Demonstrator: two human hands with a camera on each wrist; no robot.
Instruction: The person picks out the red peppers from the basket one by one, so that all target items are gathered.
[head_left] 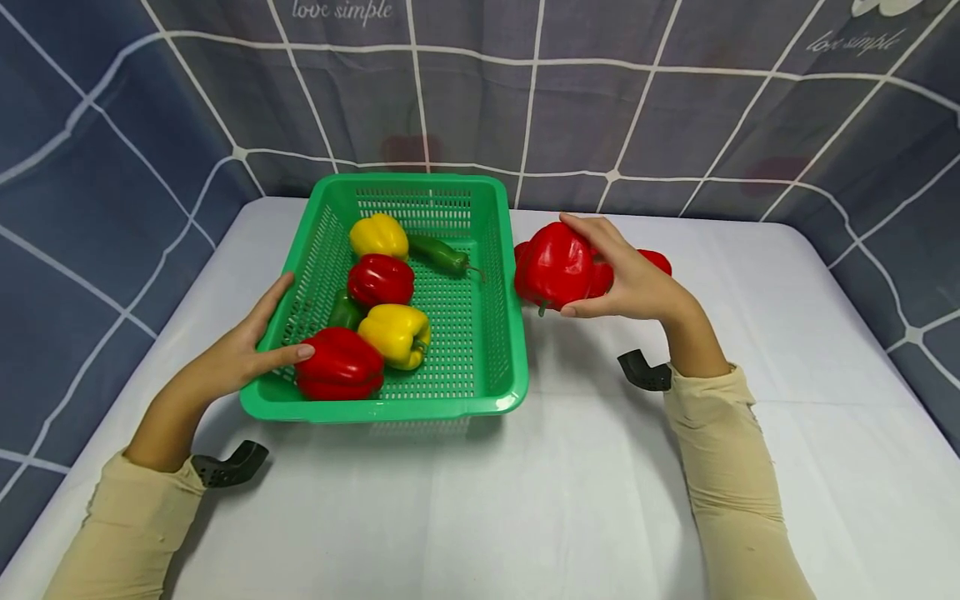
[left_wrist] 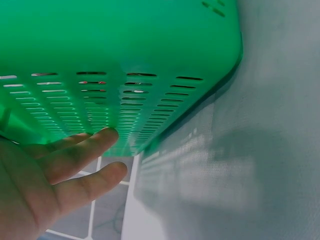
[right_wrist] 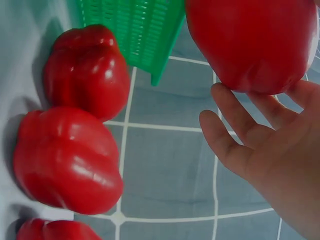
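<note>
My right hand holds a large red bell pepper between thumb and fingers, above the table just right of the green basket. In the right wrist view, the held bell pepper hangs apart from several red bell peppers below it. My left hand grips the basket's left rim. Its thumb reaches inside over a red bell pepper, while the fingers lie along the outer wall. Inside are yellow bell peppers, another red one and green peppers.
A white cloth covers the table. Behind and at both sides hangs a grey curtain with white grid lines. A dark wrist mount sticks out from the left sleeve, and another from the right.
</note>
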